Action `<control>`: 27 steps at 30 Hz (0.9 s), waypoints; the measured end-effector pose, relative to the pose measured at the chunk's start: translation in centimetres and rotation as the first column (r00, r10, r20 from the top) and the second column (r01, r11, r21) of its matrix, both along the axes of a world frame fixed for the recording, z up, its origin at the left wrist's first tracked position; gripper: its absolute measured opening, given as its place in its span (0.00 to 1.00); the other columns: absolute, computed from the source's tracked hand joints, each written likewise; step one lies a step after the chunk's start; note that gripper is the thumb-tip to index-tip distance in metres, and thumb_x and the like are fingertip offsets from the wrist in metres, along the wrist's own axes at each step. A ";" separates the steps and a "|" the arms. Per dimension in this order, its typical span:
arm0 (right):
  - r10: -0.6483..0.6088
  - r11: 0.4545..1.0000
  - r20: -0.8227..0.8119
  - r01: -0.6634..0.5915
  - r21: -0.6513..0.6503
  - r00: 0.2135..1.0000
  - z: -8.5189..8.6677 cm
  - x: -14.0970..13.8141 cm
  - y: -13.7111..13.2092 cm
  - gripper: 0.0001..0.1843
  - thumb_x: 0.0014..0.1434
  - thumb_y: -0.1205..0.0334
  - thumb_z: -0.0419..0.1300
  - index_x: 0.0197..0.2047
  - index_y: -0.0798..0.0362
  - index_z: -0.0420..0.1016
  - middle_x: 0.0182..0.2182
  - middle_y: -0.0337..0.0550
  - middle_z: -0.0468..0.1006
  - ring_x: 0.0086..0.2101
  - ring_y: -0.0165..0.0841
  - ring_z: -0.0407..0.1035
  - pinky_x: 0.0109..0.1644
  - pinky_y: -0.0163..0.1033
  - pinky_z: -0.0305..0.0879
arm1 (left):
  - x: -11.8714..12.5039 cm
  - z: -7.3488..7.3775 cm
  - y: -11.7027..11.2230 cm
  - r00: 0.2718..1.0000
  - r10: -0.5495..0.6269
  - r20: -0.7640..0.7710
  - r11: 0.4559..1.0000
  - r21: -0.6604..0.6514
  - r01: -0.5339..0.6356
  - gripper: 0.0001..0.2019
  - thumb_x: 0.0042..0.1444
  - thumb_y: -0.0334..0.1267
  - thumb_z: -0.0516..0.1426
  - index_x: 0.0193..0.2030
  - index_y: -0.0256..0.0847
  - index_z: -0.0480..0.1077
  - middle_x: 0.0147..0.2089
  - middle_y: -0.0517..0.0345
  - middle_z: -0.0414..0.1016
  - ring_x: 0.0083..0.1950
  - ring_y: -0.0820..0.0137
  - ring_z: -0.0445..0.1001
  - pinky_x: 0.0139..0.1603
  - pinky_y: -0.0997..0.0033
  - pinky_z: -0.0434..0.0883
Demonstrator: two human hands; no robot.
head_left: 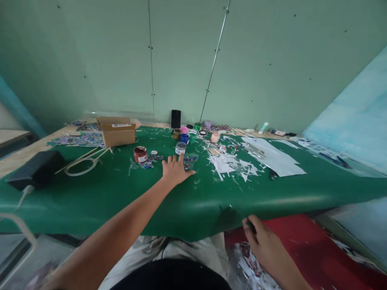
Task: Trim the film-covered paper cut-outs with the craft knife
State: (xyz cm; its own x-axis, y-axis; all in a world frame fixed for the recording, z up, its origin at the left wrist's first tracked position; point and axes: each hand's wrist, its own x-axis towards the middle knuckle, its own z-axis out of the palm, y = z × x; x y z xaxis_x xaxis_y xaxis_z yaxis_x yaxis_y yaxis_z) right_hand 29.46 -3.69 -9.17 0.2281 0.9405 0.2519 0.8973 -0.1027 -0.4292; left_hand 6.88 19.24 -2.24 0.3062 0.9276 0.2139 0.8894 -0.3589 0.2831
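My left hand [175,171] reaches over the green table cover [187,197] with its fingers spread. Its fingertips are at the near side of a small clear jar [180,148]; whether they touch it I cannot tell. Shiny patterned scraps [190,159] lie beside the fingers. A red paint jar [140,154] stands to the left, and a blue jar [184,139] just behind the clear one. Down at the table's front edge, my right hand [263,237] is closed around a thin dark-handled tool [251,225], its narrow tip pointing up and left.
A cardboard box [117,133] and a black device [36,169] with a cable stand at left. White paper cuttings [236,165] and a large white sheet [275,155] lie at right. A phone [175,119] leans against the wall. Below is a red surface [305,245].
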 end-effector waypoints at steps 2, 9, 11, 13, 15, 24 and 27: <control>0.133 0.987 -0.054 -0.127 0.095 0.990 2.3 -1.7 1.7 0.16 0.66 0.54 0.43 0.33 0.47 0.68 0.32 0.48 0.81 0.35 0.41 0.78 0.36 0.40 0.71 | 0.4 -0.5 -0.3 0.998 -0.019 -0.053 1.000 0.011 0.020 0.35 0.53 0.56 0.58 0.62 0.34 0.65 0.62 0.32 0.68 0.64 0.39 0.60 0.59 0.39 0.59; 0.183 0.979 -0.117 -0.192 -0.074 0.976 6.4 -6.0 9.3 0.19 0.69 0.57 0.41 0.43 0.50 0.72 0.36 0.48 0.82 0.34 0.39 0.77 0.34 0.37 0.65 | -2.2 -0.5 -2.6 0.976 -0.127 -0.176 0.991 0.017 0.132 0.21 0.58 0.44 0.54 0.55 0.36 0.70 0.65 0.40 0.66 0.65 0.49 0.61 0.59 0.50 0.62; 0.188 0.976 -0.104 -0.198 -0.088 0.977 6.4 -6.8 11.2 0.16 0.68 0.57 0.44 0.42 0.50 0.72 0.32 0.46 0.81 0.33 0.39 0.76 0.32 0.35 0.62 | -3.0 -0.4 -3.2 0.971 -0.150 -0.185 0.988 0.009 0.154 0.20 0.58 0.42 0.54 0.56 0.38 0.70 0.66 0.44 0.65 0.65 0.52 0.61 0.60 0.53 0.62; 0.191 0.976 -0.096 -0.199 -0.090 0.977 6.3 -7.5 13.1 0.13 0.68 0.57 0.48 0.44 0.50 0.72 0.31 0.45 0.80 0.32 0.38 0.76 0.30 0.35 0.60 | -3.5 -0.3 -3.6 0.973 -0.147 -0.181 0.989 0.005 0.150 0.18 0.58 0.39 0.54 0.55 0.41 0.70 0.66 0.48 0.66 0.65 0.55 0.63 0.60 0.56 0.63; 0.177 0.980 -0.089 -0.184 -0.076 0.980 6.4 -7.9 15.2 0.14 0.66 0.55 0.51 0.50 0.50 0.71 0.37 0.47 0.81 0.35 0.39 0.76 0.31 0.35 0.60 | -3.8 -0.2 -3.6 0.980 -0.109 -0.168 0.994 0.009 0.113 0.17 0.59 0.40 0.54 0.54 0.40 0.70 0.64 0.46 0.68 0.64 0.53 0.63 0.60 0.55 0.63; 0.204 0.978 0.038 -0.202 -0.052 0.978 7.5 -10.2 24.5 0.21 0.61 0.54 0.60 0.57 0.44 0.70 0.44 0.45 0.81 0.44 0.44 0.75 0.39 0.39 0.65 | -4.6 0.7 -0.1 0.989 -0.067 -0.130 0.984 -0.173 0.044 0.28 0.55 0.50 0.62 0.58 0.35 0.67 0.54 0.41 0.74 0.55 0.53 0.73 0.52 0.55 0.71; 0.154 0.988 0.067 -0.152 -0.032 0.986 7.4 -9.9 25.4 0.18 0.63 0.56 0.58 0.55 0.49 0.72 0.46 0.50 0.80 0.45 0.45 0.74 0.40 0.40 0.65 | -5.2 0.9 0.9 0.988 -0.101 -0.113 0.969 -0.235 0.072 0.19 0.61 0.45 0.58 0.55 0.38 0.68 0.52 0.49 0.74 0.51 0.61 0.75 0.51 0.54 0.73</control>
